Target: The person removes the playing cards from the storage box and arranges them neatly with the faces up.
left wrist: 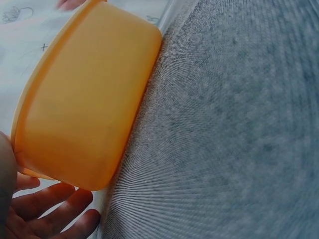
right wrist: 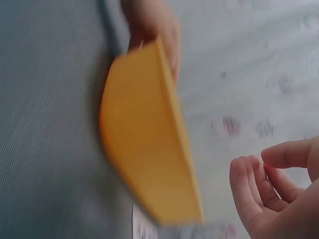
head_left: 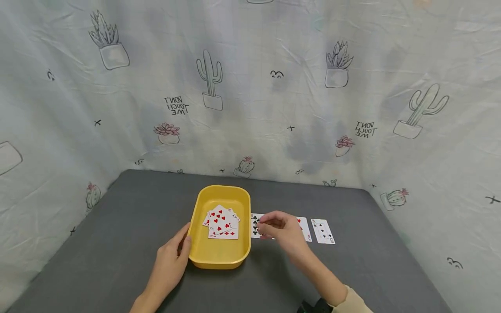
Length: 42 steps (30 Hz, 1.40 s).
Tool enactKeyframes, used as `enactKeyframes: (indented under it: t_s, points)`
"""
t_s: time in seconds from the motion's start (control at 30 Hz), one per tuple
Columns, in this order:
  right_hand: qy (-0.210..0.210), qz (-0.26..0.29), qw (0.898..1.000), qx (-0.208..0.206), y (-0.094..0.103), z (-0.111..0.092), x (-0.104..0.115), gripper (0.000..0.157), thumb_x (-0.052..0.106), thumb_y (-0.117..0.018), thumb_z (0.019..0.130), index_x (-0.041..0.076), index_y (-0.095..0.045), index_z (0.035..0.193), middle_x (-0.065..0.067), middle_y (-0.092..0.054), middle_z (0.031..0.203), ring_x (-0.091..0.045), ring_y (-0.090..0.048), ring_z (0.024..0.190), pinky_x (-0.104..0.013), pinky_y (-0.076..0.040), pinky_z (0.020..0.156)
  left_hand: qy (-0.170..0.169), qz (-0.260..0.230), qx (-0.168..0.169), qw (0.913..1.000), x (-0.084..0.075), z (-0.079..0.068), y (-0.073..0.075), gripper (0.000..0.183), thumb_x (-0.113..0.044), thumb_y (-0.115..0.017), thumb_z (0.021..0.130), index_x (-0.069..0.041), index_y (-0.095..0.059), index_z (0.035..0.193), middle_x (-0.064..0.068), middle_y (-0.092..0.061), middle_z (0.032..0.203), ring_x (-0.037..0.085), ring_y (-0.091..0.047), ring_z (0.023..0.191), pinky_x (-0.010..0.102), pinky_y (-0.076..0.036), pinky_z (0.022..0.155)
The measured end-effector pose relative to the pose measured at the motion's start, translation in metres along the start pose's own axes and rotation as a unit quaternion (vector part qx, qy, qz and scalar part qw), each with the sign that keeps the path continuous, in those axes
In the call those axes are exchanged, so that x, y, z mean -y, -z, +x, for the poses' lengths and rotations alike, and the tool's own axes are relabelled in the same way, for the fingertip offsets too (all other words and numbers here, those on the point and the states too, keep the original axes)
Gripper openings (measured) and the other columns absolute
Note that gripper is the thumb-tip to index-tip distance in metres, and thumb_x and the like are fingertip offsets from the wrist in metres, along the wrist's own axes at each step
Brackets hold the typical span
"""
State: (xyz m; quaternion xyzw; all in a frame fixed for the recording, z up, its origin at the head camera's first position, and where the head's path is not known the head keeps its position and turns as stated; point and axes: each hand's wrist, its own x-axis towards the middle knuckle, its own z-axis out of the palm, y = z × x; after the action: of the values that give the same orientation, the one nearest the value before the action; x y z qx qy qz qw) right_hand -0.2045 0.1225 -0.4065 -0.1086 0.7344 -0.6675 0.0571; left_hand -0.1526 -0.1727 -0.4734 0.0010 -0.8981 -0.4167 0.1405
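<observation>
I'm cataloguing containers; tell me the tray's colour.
The tray is yellow, shown best in the head view.

You work in a curtained-off nook, whether home or workplace impossible to tell: pale sheeting printed with potted cacti and reversed "Don't touch me" lettering hangs along three sides of a dark grey tabletop.

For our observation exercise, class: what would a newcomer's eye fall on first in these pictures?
Probably the bright yellow tray on the dark table, with loose playing cards inside and the left hand touching its left side. Next, perhaps, the right hand over a row of cards to the tray's right, then the pale, cactus-patterned curtain behind.
</observation>
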Motion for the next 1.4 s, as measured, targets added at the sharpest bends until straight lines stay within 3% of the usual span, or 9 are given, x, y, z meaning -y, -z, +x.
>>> enactKeyframes:
  t_s: [0.23, 0.43, 0.77, 1.07, 1.4]
  points:
    - [-0.001, 0.064, 0.997, 0.052, -0.065, 0.015, 0.009, 0.018, 0.002, -0.072, 0.088, -0.006, -0.068, 0.104, -0.02, -0.068, 0.099, -0.03, -0.067, 0.089, -0.038, -0.056, 0.082, -0.001, -0.009, -0.004, 1.0, 0.0, 0.0, 0.0, 0.046, -0.028, -0.048, 0.106, -0.007, -0.047, 0.147, 0.014, -0.058, 0.133, 0.023, -0.061, 0.109, 0.042, -0.054, 0.082]
    - [-0.023, 0.048, 0.997, 0.049, -0.095, 0.027, 0.003, 0.018, -0.001, -0.071, 0.087, -0.003, -0.069, 0.105, -0.017, -0.068, 0.101, -0.023, -0.066, 0.09, -0.033, -0.055, 0.081, -0.01, -0.011, -0.011, 0.9998, 0.002, -0.002, -0.001, 0.044, -0.026, -0.05, 0.105, -0.007, -0.049, 0.145, 0.013, -0.062, 0.129, 0.02, -0.063, 0.102, 0.039, -0.054, 0.079]
    - [-0.073, 0.043, 0.996, -0.013, -0.108, 0.056, -0.012, 0.021, 0.003, -0.071, 0.088, -0.003, -0.068, 0.108, -0.008, -0.068, 0.097, -0.018, -0.062, 0.085, -0.04, -0.054, 0.086, -0.014, -0.007, -0.018, 0.9997, 0.006, 0.0, -0.001, 0.043, -0.023, -0.051, 0.105, -0.007, -0.05, 0.145, 0.013, -0.061, 0.13, 0.02, -0.063, 0.103, 0.039, -0.054, 0.078]
    - [-0.053, -0.011, 0.989, -0.138, -0.118, 0.07, -0.038, 0.02, -0.003, -0.067, 0.087, -0.003, -0.067, 0.107, -0.012, -0.065, 0.102, -0.02, -0.059, 0.091, -0.031, -0.053, 0.08, -0.004, -0.014, -0.008, 0.9999, 0.004, -0.001, -0.001, 0.044, -0.023, -0.051, 0.105, -0.008, -0.049, 0.146, 0.012, -0.06, 0.131, 0.019, -0.062, 0.105, 0.038, -0.054, 0.079]
    - [-0.117, 0.003, 0.986, -0.121, -0.119, 0.073, -0.036, 0.03, 0.004, -0.06, 0.093, -0.001, -0.062, 0.121, -0.014, -0.06, 0.119, -0.025, -0.058, 0.101, -0.041, -0.048, 0.091, 0.009, -0.011, 0.002, 0.9999, 0.003, 0.0, -0.001, 0.045, -0.025, -0.05, 0.105, -0.008, -0.047, 0.147, 0.012, -0.058, 0.134, 0.02, -0.061, 0.109, 0.04, -0.054, 0.082]
